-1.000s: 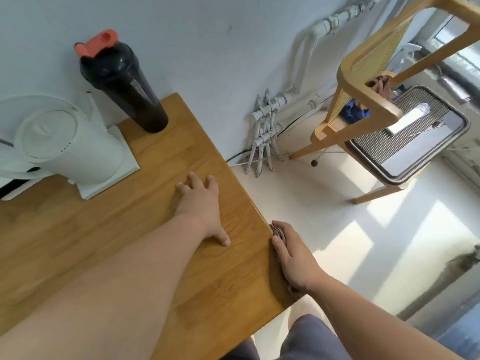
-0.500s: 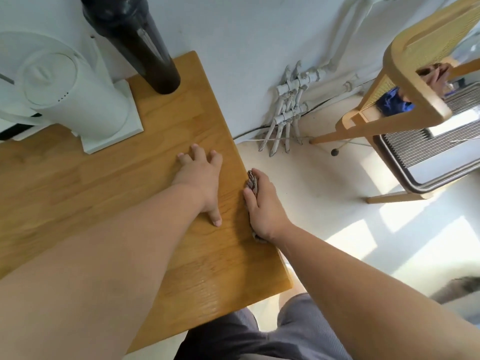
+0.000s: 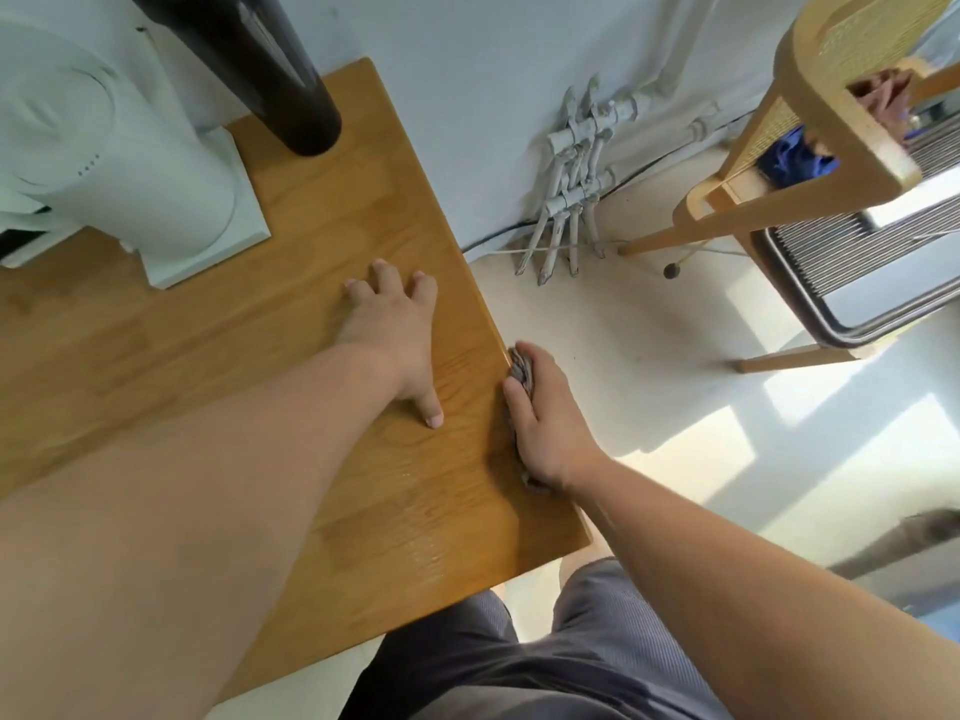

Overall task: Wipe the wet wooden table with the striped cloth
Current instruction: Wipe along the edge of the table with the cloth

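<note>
Edge-wiping step: my right hand [image 3: 550, 426] cups the bunched striped cloth [image 3: 521, 367] against the bench [image 3: 467, 517] side, left hand [image 3: 395, 330] spread flat; next stroke likely needs steady pressure.

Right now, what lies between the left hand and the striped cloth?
Head view: only bare wooden table separates the left hand from the cloth.

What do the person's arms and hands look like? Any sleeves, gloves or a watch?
Both forearms are bare as far as the picture shows, with no sleeves in view. The left hand and the right hand wear no gloves, and I see no watch, bracelet or ring. The only clothing showing is dark grey legwear.
</note>
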